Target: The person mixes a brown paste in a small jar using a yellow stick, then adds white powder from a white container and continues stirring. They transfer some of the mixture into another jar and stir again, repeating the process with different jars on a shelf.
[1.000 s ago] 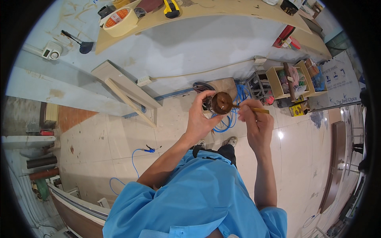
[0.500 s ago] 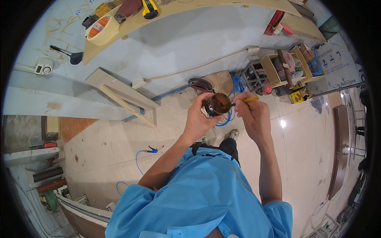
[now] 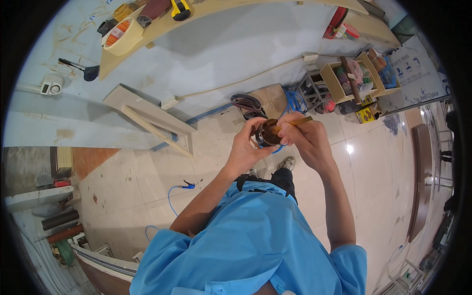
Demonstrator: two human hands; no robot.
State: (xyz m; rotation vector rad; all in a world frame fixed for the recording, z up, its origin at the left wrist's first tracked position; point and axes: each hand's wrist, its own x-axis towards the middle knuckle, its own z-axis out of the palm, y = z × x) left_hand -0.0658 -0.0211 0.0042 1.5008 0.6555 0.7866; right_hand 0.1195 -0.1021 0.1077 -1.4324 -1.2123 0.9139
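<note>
My left hand [image 3: 242, 151] is wrapped round a small round can [image 3: 266, 133], its open top tipped toward me and brown inside. In my right hand [image 3: 309, 141] I pinch what looks like a slim paintbrush [image 3: 304, 120] with a yellow-brown handle. The handle sticks out past my knuckles to the upper right. My right fingertips are at the can's right rim, and they hide the brush's working end. Both hands are close together in front of my body, above the floor.
A shelf [image 3: 216, 14] along the wall carries a cream tub [image 3: 127, 42] and a yellow-black tool [image 3: 181, 10]. Boards [image 3: 147, 113] lean at the left. Blue hose [image 3: 294, 101] and filled wooden boxes [image 3: 337, 81] stand by the wall. An air blow gun [image 3: 188, 185] lies on the tiles.
My right hand has moved left and slightly upward to the can, taking the brush's end over its opening. The can has shifted slightly left and looks more tilted.
</note>
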